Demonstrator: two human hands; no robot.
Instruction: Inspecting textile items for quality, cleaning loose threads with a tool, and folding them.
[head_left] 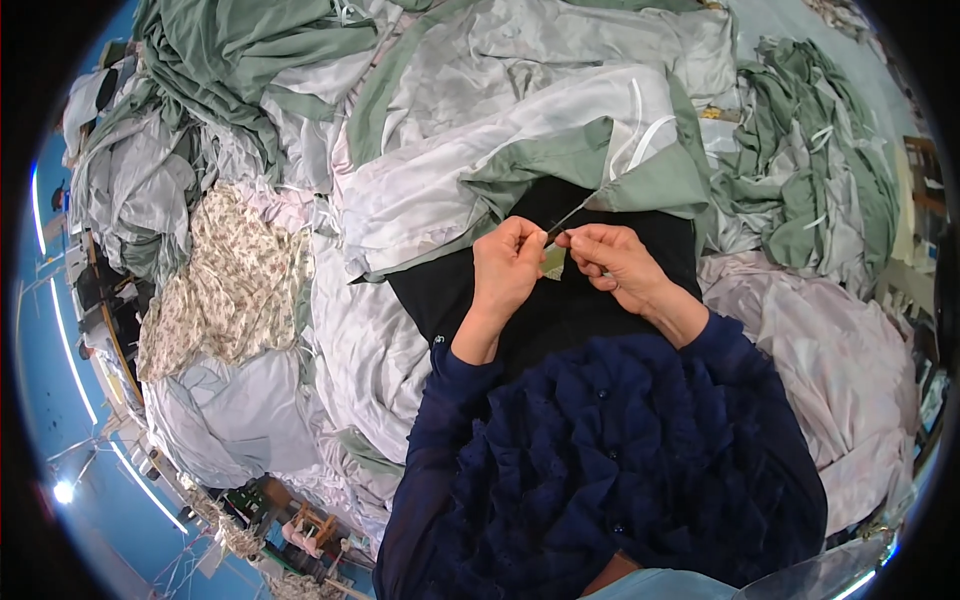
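My left hand point(506, 264) and my right hand point(622, 262) meet over my lap, fingers pinched closed. Between their fingertips runs a thin, dark, cord-like strip point(573, 213). It leads up to the edge of a sage-green cloth panel point(655, 180), which belongs to a white and green fabric piece point(450, 165) spread just beyond my hands. Whether the strip is a cord or a narrow fabric tie is too small to tell. Beneath the fingers shows a small yellowish-green patch point(553, 264), partly hidden. Black cloth point(590, 310) covers my lap.
Heaped green and white fabric point(815, 170) lies at the right, with pale pinkish cloth point(815, 370) nearer me. A floral cloth point(230, 280) rests at the left. More green fabric point(260, 50) is piled at the far left. White loops point(650, 140) stick out of the spread piece.
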